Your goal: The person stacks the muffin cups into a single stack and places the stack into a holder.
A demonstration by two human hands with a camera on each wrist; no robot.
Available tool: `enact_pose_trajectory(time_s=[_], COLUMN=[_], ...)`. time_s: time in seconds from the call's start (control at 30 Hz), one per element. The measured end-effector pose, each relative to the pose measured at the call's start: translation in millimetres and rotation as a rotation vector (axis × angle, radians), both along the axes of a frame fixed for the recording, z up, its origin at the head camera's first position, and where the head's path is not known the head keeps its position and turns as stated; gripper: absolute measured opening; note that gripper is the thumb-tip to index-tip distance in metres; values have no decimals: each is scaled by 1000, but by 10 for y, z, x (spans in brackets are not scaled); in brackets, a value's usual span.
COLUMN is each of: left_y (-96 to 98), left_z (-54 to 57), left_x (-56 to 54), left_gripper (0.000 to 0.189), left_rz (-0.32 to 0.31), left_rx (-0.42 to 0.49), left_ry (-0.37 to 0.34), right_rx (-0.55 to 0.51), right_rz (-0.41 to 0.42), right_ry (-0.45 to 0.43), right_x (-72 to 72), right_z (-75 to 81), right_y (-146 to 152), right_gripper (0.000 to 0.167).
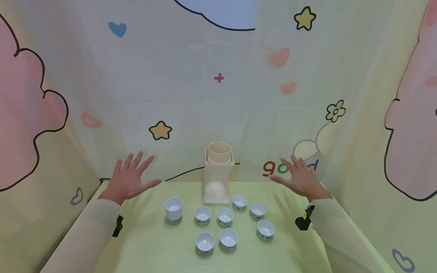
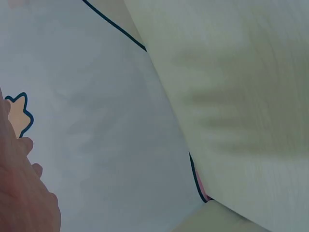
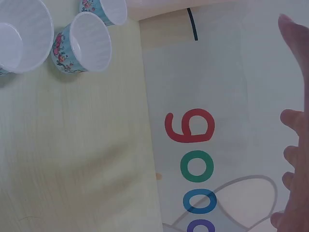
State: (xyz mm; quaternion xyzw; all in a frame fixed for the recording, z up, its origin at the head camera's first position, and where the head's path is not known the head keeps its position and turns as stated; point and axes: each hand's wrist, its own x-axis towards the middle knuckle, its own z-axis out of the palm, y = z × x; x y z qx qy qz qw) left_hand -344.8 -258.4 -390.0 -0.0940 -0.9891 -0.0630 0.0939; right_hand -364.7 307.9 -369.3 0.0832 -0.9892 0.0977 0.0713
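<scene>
My left hand (image 1: 128, 178) is held up on the left with its fingers spread, touching nothing. On the other side my right hand (image 1: 302, 178) is raised the same way, fingers straight. Nearest the left hand is a short stack of white bowls (image 1: 174, 208). Several single small bowls stand upright on the table, including a front-left bowl (image 1: 205, 242), a front-middle bowl (image 1: 228, 239) and a right-hand bowl (image 1: 265, 229). In the right wrist view, a bowl (image 3: 89, 43) shows a blue outside with flowers and a white inside.
A beige upright device (image 1: 217, 185) with a round cup-like top stands at the table's back middle. A dark cord (image 1: 186, 172) runs behind it. The light wooden table (image 1: 146, 246) meets a printed cloth backdrop (image 1: 191, 94), and cloth also hangs along both sides.
</scene>
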Motion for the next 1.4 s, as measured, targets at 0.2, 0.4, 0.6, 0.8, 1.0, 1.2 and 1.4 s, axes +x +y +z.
enact_pose_trajectory(time_s=[0.2, 0.4, 0.6, 0.8, 1.0, 1.2, 1.4], left_y=[13, 78, 187, 312, 422, 518, 599], left_z=[-123, -196, -274, -381, -501, -690, -863], left_x=[21, 103, 179, 239, 312, 412, 502], left_gripper=[98, 96, 95, 94, 94, 92, 91], left_rz=[-16, -38, -66, -104, -135, -160, -188], left_rx=[14, 39, 54, 98, 190, 322, 490], left_ry=[23, 39, 52, 72, 84, 47, -31], right_rx=[-31, -58, -140, -209, -267, -379, -519], right_rz=[31, 74, 116, 115, 99, 98, 87], right_ry=[43, 93, 93, 54, 15, -20, -62], right_x=[84, 147, 232, 326, 416, 521, 633], right_z=[-82, -182, -296, -439, -586, -756, -902], right_y=[44, 63, 29, -22, -65, -105, -172], right_gripper=[97, 90, 86, 87, 88, 86, 84])
